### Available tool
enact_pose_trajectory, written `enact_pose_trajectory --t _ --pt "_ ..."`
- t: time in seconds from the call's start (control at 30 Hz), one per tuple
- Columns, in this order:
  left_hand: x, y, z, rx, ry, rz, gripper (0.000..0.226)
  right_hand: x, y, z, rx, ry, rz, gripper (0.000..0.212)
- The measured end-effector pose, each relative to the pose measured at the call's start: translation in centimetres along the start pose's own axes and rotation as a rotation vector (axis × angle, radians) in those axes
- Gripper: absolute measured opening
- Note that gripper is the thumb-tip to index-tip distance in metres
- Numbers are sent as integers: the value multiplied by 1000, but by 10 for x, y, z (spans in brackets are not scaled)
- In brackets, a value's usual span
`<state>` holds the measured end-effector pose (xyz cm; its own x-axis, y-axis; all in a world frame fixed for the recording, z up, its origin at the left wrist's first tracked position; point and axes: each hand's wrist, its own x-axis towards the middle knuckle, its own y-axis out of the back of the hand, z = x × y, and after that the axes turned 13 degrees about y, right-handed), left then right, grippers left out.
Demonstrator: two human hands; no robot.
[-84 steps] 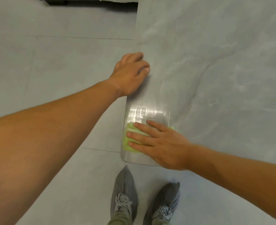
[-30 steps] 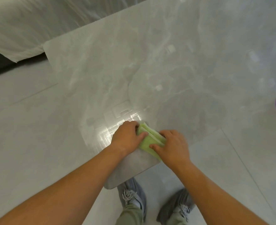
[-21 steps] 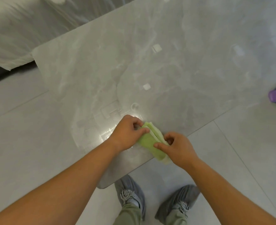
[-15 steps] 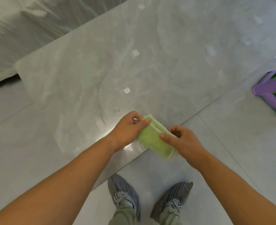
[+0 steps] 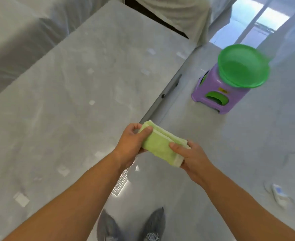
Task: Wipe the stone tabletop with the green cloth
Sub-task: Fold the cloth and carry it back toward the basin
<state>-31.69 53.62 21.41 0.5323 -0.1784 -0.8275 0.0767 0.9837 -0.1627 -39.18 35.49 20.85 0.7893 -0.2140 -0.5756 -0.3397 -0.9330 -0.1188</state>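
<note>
The folded green cloth (image 5: 158, 144) hangs in the air just past the right edge of the grey stone tabletop (image 5: 73, 94), above the floor. My left hand (image 5: 132, 142) grips its left end, thumb on top. My right hand (image 5: 191, 156) grips its right end, thumb across the top face. The cloth is folded into a thick rectangle with its layered edges showing along the far side.
A purple plastic stool (image 5: 219, 94) with a green basin (image 5: 243, 66) on top stands on the floor to the right. Plastic-covered furniture (image 5: 18, 42) lies beyond the table at left. A small white object (image 5: 279, 193) lies on the floor at right. My shoes (image 5: 131, 226) stand below.
Both hands have lifted the cloth off the tabletop and carried it rightward past the table edge. The view has swung right, bringing the stool and basin into sight.
</note>
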Motion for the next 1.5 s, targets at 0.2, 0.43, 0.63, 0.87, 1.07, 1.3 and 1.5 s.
enact_pose_trajectory --t 0.2,0.43,0.63,0.87,1.07,1.3,1.5 --pt "54 -120 68 155 12 -203 22 62 88 -69 -163 94 17 24" --pt "169 -258 141 139 107 -336 45 176 175 -131 -107 140 253 25" --pt "282 -356 179 464 157 -392 61 291 242 -142 -80 162 447 27" --pt "382 -428 183 795 -16 -354 71 386 312 -133 -157 205 460 75" --pt "437 -462 170 1058 -200 -302 66 439 354 -108 -278 238 315 79" --pt "459 -464 161 1433 -424 -179 61 454 371 -108 -955 242 218 79" --pt "476 -466 172 1764 -665 -104 55 467 390 -100 -1247 377 294 74"
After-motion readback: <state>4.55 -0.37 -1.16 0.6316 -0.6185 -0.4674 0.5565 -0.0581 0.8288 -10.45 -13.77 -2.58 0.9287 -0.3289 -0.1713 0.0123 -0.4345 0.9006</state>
